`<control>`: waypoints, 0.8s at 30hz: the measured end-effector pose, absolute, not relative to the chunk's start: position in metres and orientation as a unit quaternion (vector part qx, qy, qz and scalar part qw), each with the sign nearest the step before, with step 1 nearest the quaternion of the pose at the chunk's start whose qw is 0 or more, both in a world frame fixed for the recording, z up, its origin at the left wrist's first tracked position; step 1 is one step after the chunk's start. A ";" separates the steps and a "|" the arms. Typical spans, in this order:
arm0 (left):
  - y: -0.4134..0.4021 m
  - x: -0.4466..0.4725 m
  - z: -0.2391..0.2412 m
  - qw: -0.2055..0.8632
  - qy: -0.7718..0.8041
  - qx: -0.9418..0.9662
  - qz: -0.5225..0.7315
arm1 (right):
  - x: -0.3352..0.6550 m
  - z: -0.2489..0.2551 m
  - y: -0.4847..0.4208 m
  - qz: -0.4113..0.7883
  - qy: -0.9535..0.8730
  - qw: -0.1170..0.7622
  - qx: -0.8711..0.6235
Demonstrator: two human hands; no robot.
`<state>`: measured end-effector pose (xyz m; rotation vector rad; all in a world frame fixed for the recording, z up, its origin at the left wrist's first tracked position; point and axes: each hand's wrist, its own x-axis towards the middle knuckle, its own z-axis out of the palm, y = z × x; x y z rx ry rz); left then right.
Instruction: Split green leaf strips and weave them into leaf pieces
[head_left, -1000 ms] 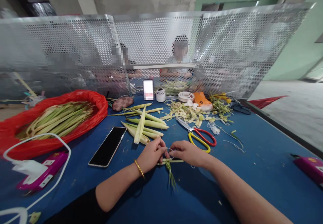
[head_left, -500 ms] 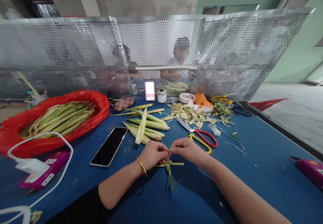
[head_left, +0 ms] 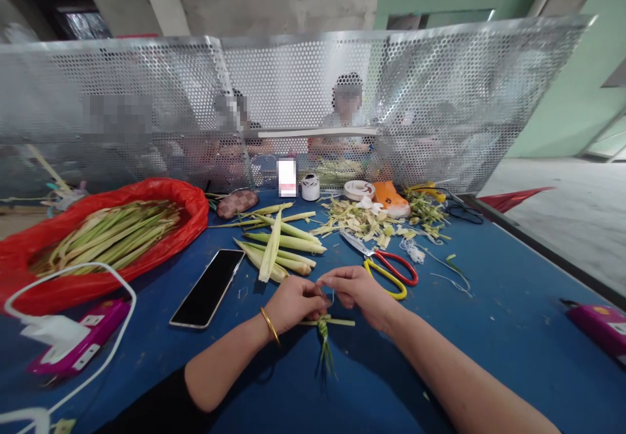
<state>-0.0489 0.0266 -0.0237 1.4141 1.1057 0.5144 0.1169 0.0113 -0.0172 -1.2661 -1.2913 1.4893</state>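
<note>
Near the front middle of the table, my left hand (head_left: 297,303) is closed on a small braided leaf piece (head_left: 323,335). A flat strip crosses the piece, and thin green ends hang below it. My right hand (head_left: 357,292) meets the left fingertips with thumb and forefinger pinched. A thin pale thread (head_left: 333,298) curves between the hands, seemingly from the right fingertips. Just beyond lie pale green husk leaves (head_left: 286,242). Scissors (head_left: 386,266) with one red and one yellow handle rest open beside my right hand.
A red bag (head_left: 195,209) of long leaves stands left, near a phone (head_left: 208,289) and a purple power strip (head_left: 81,343). Leaf scraps (head_left: 359,222), a tape roll (head_left: 359,190) and white string (head_left: 411,250) lie right. Behind a perforated metal screen (head_left: 288,75) sit other people.
My right fingers have shifted slightly left and over the left fingertips, and a thread loop now shows between the hands. The left hand keeps its grip. The view has shifted a little.
</note>
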 end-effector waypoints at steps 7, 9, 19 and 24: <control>0.027 -0.046 -0.028 0.597 0.490 0.594 0.226 | 0.150 -0.001 0.016 0.309 -0.589 0.469 -0.581; 0.028 -0.046 -0.028 0.598 0.491 0.593 0.225 | 0.155 0.004 0.011 0.242 -0.678 0.409 -0.562; 0.031 -0.050 -0.031 0.595 0.483 0.606 0.212 | 0.121 -0.018 -0.005 0.305 -0.708 0.222 -0.597; 0.031 -0.049 -0.031 0.596 0.484 0.603 0.214 | 0.125 -0.023 -0.001 0.322 -0.706 0.207 -0.596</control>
